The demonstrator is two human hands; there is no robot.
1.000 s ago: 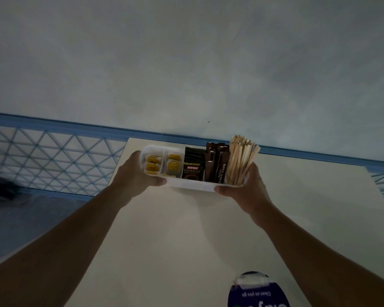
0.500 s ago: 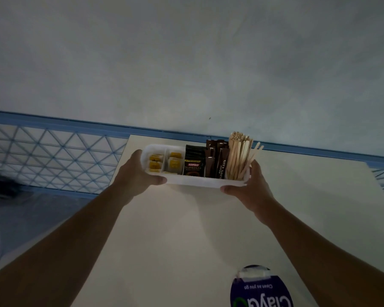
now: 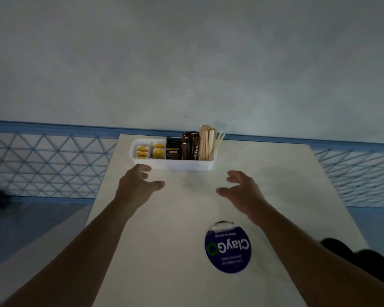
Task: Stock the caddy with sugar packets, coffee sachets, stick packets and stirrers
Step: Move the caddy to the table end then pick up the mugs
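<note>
A white caddy (image 3: 177,165) stands at the far edge of the pale table (image 3: 186,273). Its compartments hold yellow sugar packets (image 3: 150,151) on the left, a black coffee sachet (image 3: 173,149), brown stick packets (image 3: 190,146) and upright wooden stirrers (image 3: 207,141) on the right. My left hand (image 3: 138,185) hovers just in front of the caddy's left end, fingers loosely spread, holding nothing. My right hand (image 3: 242,188) hovers in front of the right end, a little apart from the caddy, also relaxed and empty.
A round dark blue sticker (image 3: 228,248) lies on the table near me. Behind the table runs a blue-edged lattice panel (image 3: 47,165) and a plain grey wall. A dark shape (image 3: 353,257) sits beyond the table's right edge.
Both hands gripped the caddy in the air before. It now rests on the table's far edge, and both hands have let go and pulled back toward me.
</note>
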